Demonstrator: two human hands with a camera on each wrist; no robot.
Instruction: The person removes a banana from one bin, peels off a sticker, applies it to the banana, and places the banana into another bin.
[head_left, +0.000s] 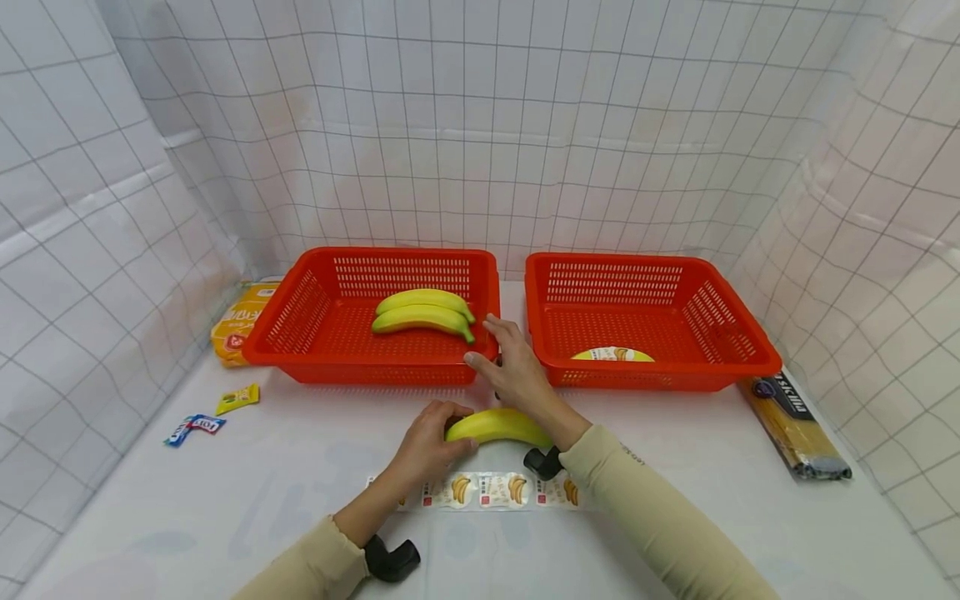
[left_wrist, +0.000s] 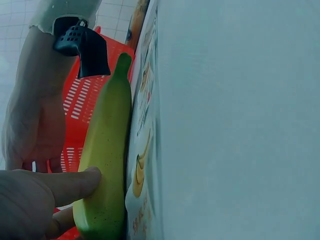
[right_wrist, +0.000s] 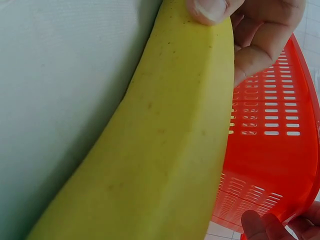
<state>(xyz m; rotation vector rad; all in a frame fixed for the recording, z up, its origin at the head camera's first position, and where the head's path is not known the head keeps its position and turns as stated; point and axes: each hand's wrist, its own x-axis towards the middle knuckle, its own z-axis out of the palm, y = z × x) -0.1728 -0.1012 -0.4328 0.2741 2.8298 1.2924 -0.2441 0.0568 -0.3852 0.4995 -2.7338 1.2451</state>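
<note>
A yellow banana (head_left: 498, 426) with a green stem lies on the white table. My left hand (head_left: 431, 442) grips its left end, the thumb (left_wrist: 82, 185) on the near side and the fingers behind. My right hand (head_left: 517, 367) is over the front right corner of the left red basket (head_left: 375, 372), fingers spread at the rim; I cannot tell whether they touch it. Its forearm passes over the banana's right end. Two bananas (head_left: 423, 315) lie inside that basket. Just in front of the gripped banana runs a strip of banana-picture stickers (head_left: 483, 492).
A second red basket (head_left: 652, 377) stands to the right, with a partly hidden yellow item (head_left: 613, 354) bearing a label. An orange packet (head_left: 238, 325) and small wrapped sweets (head_left: 237, 398) lie at the left. A pasta packet (head_left: 798, 425) lies at the right.
</note>
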